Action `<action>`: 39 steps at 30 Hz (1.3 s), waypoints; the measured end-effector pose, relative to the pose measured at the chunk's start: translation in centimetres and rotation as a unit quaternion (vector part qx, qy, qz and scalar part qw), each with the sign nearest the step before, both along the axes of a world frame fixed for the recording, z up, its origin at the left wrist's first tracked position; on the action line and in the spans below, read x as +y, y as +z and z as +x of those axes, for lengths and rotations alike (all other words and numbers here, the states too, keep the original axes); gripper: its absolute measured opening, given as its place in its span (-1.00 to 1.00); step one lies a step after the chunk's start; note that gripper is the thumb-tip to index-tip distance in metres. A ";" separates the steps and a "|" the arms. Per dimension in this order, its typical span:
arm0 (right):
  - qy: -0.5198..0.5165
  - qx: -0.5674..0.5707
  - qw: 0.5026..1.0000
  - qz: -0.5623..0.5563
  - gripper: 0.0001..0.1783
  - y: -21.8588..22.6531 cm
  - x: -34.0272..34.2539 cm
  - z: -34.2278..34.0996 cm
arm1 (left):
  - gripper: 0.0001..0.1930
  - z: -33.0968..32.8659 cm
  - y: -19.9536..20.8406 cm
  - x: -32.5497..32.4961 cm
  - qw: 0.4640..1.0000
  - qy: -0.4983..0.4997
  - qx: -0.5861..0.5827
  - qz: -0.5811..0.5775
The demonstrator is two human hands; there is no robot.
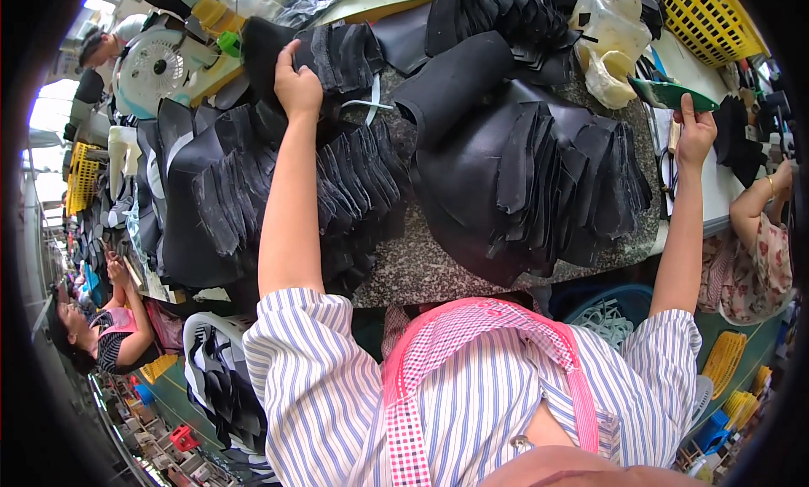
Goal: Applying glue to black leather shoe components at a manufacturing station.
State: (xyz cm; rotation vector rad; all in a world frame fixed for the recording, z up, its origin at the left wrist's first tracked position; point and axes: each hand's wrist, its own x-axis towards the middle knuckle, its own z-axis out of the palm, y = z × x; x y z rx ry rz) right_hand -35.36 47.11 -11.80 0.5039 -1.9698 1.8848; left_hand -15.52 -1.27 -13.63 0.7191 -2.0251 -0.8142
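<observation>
Striped shirt cloth [320, 361] and a pink checked apron [404, 386] lie nearest, soft and woven. Farther out, my right hand [696, 135] is closed round a flat green tool [678, 95], which lies roughly crosswise, its whitish end pointing left toward a lumpy, crusted pale container [608, 78] just beside it. My left hand [298, 89] is well apart from it, index finger stretched out beside a dark, dull piece [263, 53]; I cannot tell whether it pinches anything. A small black stack [341, 57] sits just right of those fingers, so my left hand is the nearer one. Between my arms, on speckled stone-like table [430, 268], spreads a big black pile [463, 184]: smooth, curved, faintly glossy sheets, with rough-edged layers fanned out like pages.
</observation>
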 end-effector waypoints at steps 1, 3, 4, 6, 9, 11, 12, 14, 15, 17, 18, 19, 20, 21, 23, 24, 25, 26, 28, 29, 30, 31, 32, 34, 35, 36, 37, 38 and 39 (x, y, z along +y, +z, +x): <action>0.000 0.003 1.000 -0.004 -0.82 0.0 -0.1 -0.1 | -0.58 -0.2 -0.5 -1.1 0.994 0.014 0.008 -0.111; 0.009 -0.001 1.000 0.002 -0.81 0.1 -0.5 0.1 | -0.58 -0.1 0.3 -1.1 0.992 -0.003 -0.048 -0.119; 0.015 0.004 1.000 0.008 -0.81 0.0 -0.8 0.2 | -0.58 -0.1 0.9 -0.9 0.992 -0.004 -0.049 -0.119; 0.016 0.009 1.000 0.016 -0.82 0.2 -1.3 0.5 | -0.63 -0.6 2.0 0.0 0.901 0.070 -0.117 -0.411; 0.026 0.005 1.000 -0.010 -0.83 0.5 -1.9 1.1 | -0.78 -3.8 1.9 5.1 0.959 -0.171 -0.107 -0.200; 0.050 -0.005 0.999 -0.015 -0.85 0.6 -2.5 1.1 | -0.62 -4.9 0.5 7.1 0.914 -0.236 -0.317 -0.097; 0.041 0.002 0.999 -0.003 -0.86 0.2 -2.7 1.5 | -0.54 -5.2 -0.3 8.2 0.894 -0.261 -0.364 -0.022; 0.061 0.001 0.998 0.001 -0.86 0.7 -3.1 1.7 | -0.44 -5.6 -0.7 8.4 0.900 -0.221 -0.340 0.158; 0.071 -0.005 0.997 0.005 -0.87 1.0 -3.2 1.8 | -0.41 -5.4 -0.1 8.4 0.884 -0.214 -0.332 0.249; 0.064 0.001 0.998 -0.002 -0.87 0.9 -2.3 2.0 | -0.47 -4.0 0.8 9.3 0.887 -0.208 -0.325 0.254; 0.059 0.010 0.998 -0.012 -0.87 1.0 -2.1 2.0 | -0.55 -3.3 1.5 9.6 0.896 -0.239 -0.257 0.270; 0.059 -0.004 0.998 -0.028 -0.88 1.0 -1.7 2.1 | -0.62 -3.1 1.9 10.2 0.897 -0.277 -0.192 0.287; 0.060 -0.003 0.998 -0.032 -0.87 0.9 -1.5 1.9 | -0.74 -2.7 2.4 11.0 0.952 -0.225 -0.111 0.173; 0.052 -0.003 0.998 -0.036 -0.87 0.7 -0.9 1.9 | -0.79 -1.9 4.4 12.6 0.971 -0.191 -0.124 0.080; 0.035 0.002 0.999 -0.036 -0.87 0.4 -0.6 1.8 | -0.87 0.2 6.4 17.2 0.971 -0.193 -0.115 -0.089; 0.036 0.012 0.998 -0.041 -0.86 0.9 -1.2 1.8 | -0.88 1.7 7.2 19.4 0.958 -0.221 -0.132 -0.124; 0.052 0.012 0.997 -0.059 -0.85 1.5 -2.0 2.1 | -0.87 2.7 7.1 21.2 0.939 -0.272 -0.167 -0.127; 0.068 0.013 0.995 -0.074 -0.85 1.9 -2.4 2.2 | -0.87 3.1 6.5 22.4 0.935 -0.305 -0.167 -0.073; 0.069 0.027 0.994 -0.078 -0.81 2.4 -3.6 2.7 | -0.84 2.7 4.2 22.9 0.925 -0.353 -0.129 0.064; 0.066 0.039 0.994 -0.081 -0.76 2.9 -3.9 3.0 | -0.82 2.4 3.5 21.9 0.927 -0.321 -0.125 0.146; 0.060 0.040 0.995 -0.075 -0.76 2.9 -3.8 2.8 | -0.82 2.1 2.4 20.2 0.930 -0.321 -0.106 0.144; 0.048 0.068 0.994 -0.074 -0.79 3.1 -3.6 2.7 | -0.79 2.1 1.6 18.9 0.932 -0.322 -0.086 0.141; 0.037 0.095 0.992 -0.074 -0.81 3.3 -3.2 2.6 | -0.79 2.3 1.0 18.5 0.930 -0.329 -0.083 0.144; -0.082 0.096 0.987 0.099 -0.74 3.2 -1.9 1.9 | -0.65 2.6 0.1 18.5 0.940 -0.319 -0.120 -0.013; -0.192 0.090 0.941 0.262 -0.67 3.3 -1.3 1.8 | -0.65 2.7 -0.4 18.6 0.939 -0.323 -0.116 -0.010; -0.218 0.077 0.914 0.333 -0.61 3.4 -1.4 2.1 | -0.59 2.6 -0.5 18.8 0.927 -0.344 -0.140 0.045; -0.149 0.035 0.930 0.335 -0.68 2.7 -0.5 1.3 | -0.53 2.4 -0.4 19.1 0.912 -0.364 -0.163 0.099; -0.081 -0.014 0.974 0.212 -0.73 2.6 0.3 1.8 | -0.50 2.4 0.0 19.4 0.882 -0.382 -0.160 0.225; -0.004 -0.066 0.994 0.085 -0.77 3.0 -0.3 3.6 | -0.50 2.3 0.0 19.7 0.882 -0.379 -0.159 0.231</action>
